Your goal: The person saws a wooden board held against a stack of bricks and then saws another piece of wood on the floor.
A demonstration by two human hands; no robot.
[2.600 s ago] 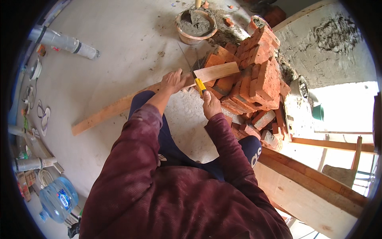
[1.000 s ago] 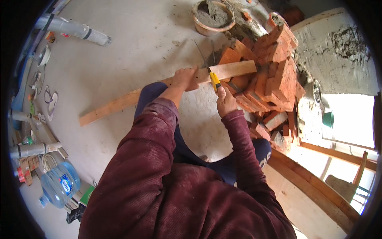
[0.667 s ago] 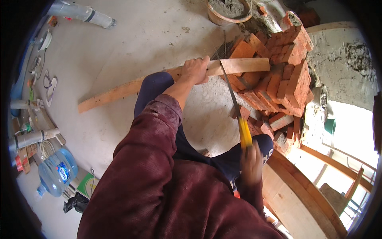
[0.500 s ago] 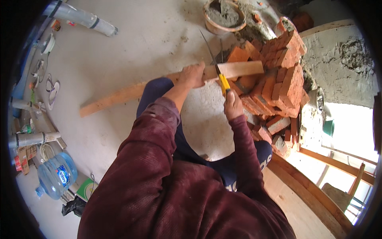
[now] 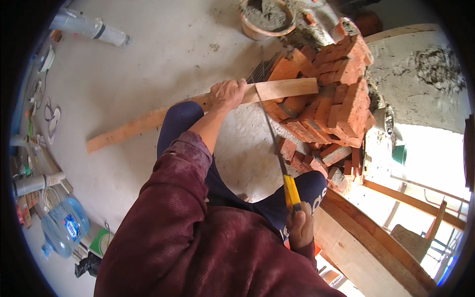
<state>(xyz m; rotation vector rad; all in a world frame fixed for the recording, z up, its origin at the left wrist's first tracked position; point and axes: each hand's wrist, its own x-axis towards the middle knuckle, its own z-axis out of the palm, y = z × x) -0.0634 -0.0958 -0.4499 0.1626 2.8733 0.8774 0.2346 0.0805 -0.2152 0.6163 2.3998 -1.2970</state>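
A long wooden plank (image 5: pixel 133 126) slants across my raised left knee, its far right end lying on the brick pile. My left hand (image 5: pixel 227 94) is wrapped over the plank, pressing it just left of the saw. In my right hand (image 5: pixel 300 226), near my right thigh, is the handle of a handsaw (image 5: pixel 291 190) with a yellow and black grip. The narrow dark blade runs up and left from the grip, and its tip end meets the plank's edge right of my left hand.
Stacked red bricks (image 5: pixel 341 106) stand to the right, with loose ones below. A bucket of wet mortar (image 5: pixel 265 22) sits at the top. Grey pipes (image 5: pixel 89 27), flip-flops (image 5: pixel 52 120) and a blue water jug (image 5: pixel 65 227) line the left side. A wooden board (image 5: pixel 366 247) lies lower right.
My right hand has pulled the saw back toward my body, so the blade's tip end is now at the plank. My left hand keeps its hold. The whole view has shifted slightly.
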